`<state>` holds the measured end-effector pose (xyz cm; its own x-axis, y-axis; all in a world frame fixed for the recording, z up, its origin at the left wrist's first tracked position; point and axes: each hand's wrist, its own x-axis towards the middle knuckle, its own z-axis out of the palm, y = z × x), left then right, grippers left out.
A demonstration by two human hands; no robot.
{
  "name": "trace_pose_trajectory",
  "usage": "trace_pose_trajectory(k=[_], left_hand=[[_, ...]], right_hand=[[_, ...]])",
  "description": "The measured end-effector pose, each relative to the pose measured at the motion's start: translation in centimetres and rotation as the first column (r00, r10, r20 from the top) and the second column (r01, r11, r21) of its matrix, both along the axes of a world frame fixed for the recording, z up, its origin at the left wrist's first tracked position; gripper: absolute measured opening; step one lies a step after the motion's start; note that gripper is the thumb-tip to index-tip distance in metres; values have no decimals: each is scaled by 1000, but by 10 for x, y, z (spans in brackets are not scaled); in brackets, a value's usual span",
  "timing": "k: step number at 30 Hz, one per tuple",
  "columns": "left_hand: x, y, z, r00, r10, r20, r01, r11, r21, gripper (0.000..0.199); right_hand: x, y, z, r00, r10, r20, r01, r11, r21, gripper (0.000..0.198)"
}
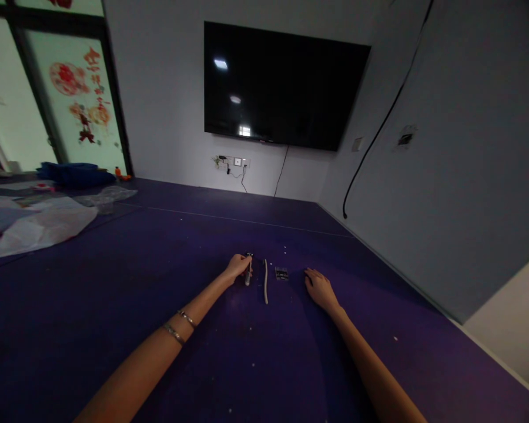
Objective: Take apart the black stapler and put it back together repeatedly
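Observation:
My left hand (237, 267) is closed around a small razor (247, 279), with its dark crosswise head at the far end and its pale handle pointing toward me. Just right of it, a slim, slightly curved beige stick like a toothbrush (265, 285) lies lengthwise on the purple surface (264, 364). Beside that is a small dark flat square (281, 274) with pale markings, too small to make out. Further right, my right hand (320, 288) rests palm down on the surface, fingers stretched forward and holding nothing.
White sheets and clear plastic (48, 223) lie at the left, with a blue cloth bundle (77, 174) behind them. A television (282, 85) hangs on the far wall above sockets (237, 161). A black cable (379, 129) hangs down the right wall. White specks dot the surface.

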<state>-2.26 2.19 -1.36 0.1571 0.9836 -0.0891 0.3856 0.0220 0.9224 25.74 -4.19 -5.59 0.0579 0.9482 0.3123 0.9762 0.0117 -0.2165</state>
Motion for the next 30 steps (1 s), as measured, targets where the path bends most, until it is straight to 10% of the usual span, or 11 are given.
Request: trace_pose_trajectory(k=[10,30], left_hand=[[-9,-10,0,916,81,392,27,964,-263,24],[-12,-16,0,908,121,400,67,904,-423,37]], right_hand=[[0,0,0,1000,1,15,-1,1000,3,41],[-1,-2,3,1000,-3,15,3,1000,-5,42]])
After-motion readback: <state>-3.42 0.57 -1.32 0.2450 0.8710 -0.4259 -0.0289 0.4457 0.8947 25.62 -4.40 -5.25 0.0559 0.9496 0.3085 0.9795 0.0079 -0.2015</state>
